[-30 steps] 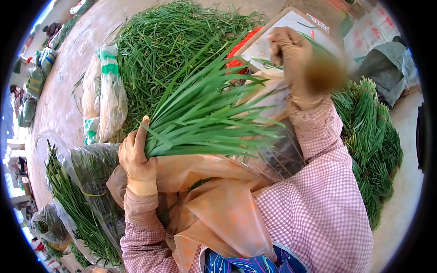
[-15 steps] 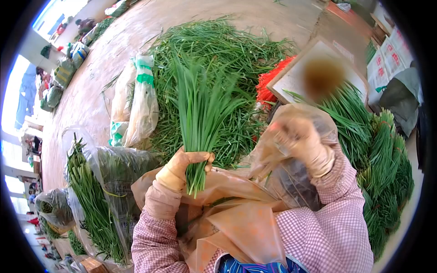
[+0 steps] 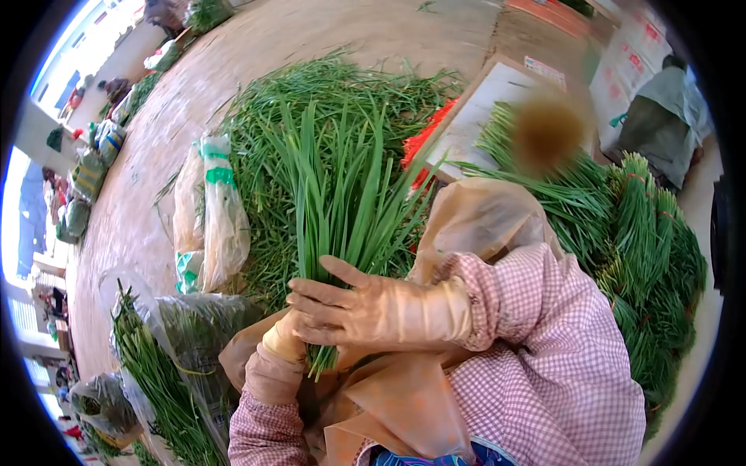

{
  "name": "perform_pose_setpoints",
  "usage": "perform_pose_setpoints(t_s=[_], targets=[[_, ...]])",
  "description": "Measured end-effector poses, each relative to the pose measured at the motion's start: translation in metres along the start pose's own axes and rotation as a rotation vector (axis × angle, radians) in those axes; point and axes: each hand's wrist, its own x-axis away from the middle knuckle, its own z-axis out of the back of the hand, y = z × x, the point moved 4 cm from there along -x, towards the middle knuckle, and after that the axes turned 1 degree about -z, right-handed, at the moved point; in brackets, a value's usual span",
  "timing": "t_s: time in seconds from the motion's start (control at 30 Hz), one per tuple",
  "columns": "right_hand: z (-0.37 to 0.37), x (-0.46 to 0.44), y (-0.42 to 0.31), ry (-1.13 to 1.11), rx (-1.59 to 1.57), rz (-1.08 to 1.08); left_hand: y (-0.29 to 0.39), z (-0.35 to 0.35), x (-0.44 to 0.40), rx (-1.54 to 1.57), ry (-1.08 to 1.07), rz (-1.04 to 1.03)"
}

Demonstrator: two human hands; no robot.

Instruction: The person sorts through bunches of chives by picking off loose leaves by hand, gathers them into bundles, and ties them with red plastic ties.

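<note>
My left hand point(image 3: 284, 335), gloved, is closed around the lower stems of a bunch of garlic chives point(image 3: 334, 202). The long flat leaves fan upward and the cut ends poke out below. Across the front of the bunch lies my right hand point(image 3: 365, 309), also gloved, with its fingers stretched out. It overlaps my left hand and hides part of its fingers. A brown plastic apron point(image 3: 412, 396) covers my lap beneath both hands. Behind the bunch, a large heap of loose green leaves point(image 3: 264, 124) spreads over the floor.
Tied chive bundles point(image 3: 645, 225) are stacked on the right beside a white-topped board point(image 3: 474, 113) and red ties point(image 3: 427, 140). Rolled plastic bags point(image 3: 225, 217) lie left of the heap. Nearer on the left stands a clear bag of greens point(image 3: 159, 373).
My right hand has come left and down from beside the apron's raised edge onto the bunch. The bunch sits slightly lower and its leaves spread wider. The view has shifted a little.
</note>
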Motion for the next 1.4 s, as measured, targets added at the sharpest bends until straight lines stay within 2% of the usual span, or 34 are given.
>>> perform_pose_setpoints(t_s=[0.1,0.2,0.23,0.33,0.4,0.47,0.53,0.6,0.73,0.8,0.87,0.93,1.13,1.2,1.23,1.27,1.33,1.37,1.4], targets=[[-0.005,-0.005,0.007,-0.171,0.11,0.039,-0.002,-0.008,-0.001,-0.054,-0.051,0.041],[-0.017,-0.001,0.007,-0.153,0.211,0.076,-0.004,-0.014,-0.004,-0.11,-0.106,0.076],[-0.015,0.003,0.007,-0.198,0.134,0.043,-0.003,-0.016,-0.005,-0.133,-0.127,0.09],[0.022,0.011,0.007,-0.151,-0.031,-0.012,0.0,-0.017,-0.005,-0.209,-0.204,0.138],[0.062,0.018,0.02,0.042,-0.126,-0.018,-0.002,-0.013,-0.003,-0.232,-0.247,0.189],[0.087,0.043,0.052,0.249,-0.012,-0.139,-0.009,-0.004,-0.002,-0.205,-0.277,0.237],[0.113,0.069,0.094,0.542,-0.211,-0.349,-0.017,0.005,-0.005,-0.128,-0.314,0.309],[0.128,0.086,0.124,0.673,-0.547,-0.829,-0.015,0.001,-0.006,-0.129,-0.324,0.284],[0.144,0.094,0.155,0.533,-0.518,-0.916,-0.01,-0.004,-0.005,-0.199,-0.302,0.292],[0.134,0.091,0.161,0.167,-0.646,-1.031,-0.011,-0.003,-0.004,-0.211,-0.286,0.294],[0.121,0.093,0.169,0.071,-0.666,-1.041,-0.013,-0.001,-0.002,-0.219,-0.267,0.294],[0.11,0.092,0.168,-0.158,-0.613,-1.018,-0.014,0.002,-0.002,-0.201,-0.262,0.301],[0.081,0.098,0.169,-0.124,-0.639,-0.923,-0.005,-0.006,-0.004,-0.312,-0.362,0.242],[0.077,0.101,0.17,-0.208,-0.558,-0.892,-0.006,-0.005,-0.004,-0.301,-0.349,0.25],[0.079,0.1,0.167,-0.107,-0.505,-0.917,-0.006,-0.004,-0.004,-0.296,-0.337,0.26],[0.074,0.1,0.168,-0.112,-0.508,-0.912,-0.006,-0.004,-0.005,-0.29,-0.333,0.257],[0.081,0.093,0.164,0.155,0.001,-0.609,-0.008,0.0,-0.01,-0.323,-0.267,0.267],[0.08,0.093,0.165,0.153,-0.002,-0.605,-0.01,0.0,-0.01,-0.318,-0.264,0.265],[0.087,0.096,0.171,0.373,-0.179,-0.726,-0.01,-0.001,-0.011,-0.279,-0.264,0.228]])
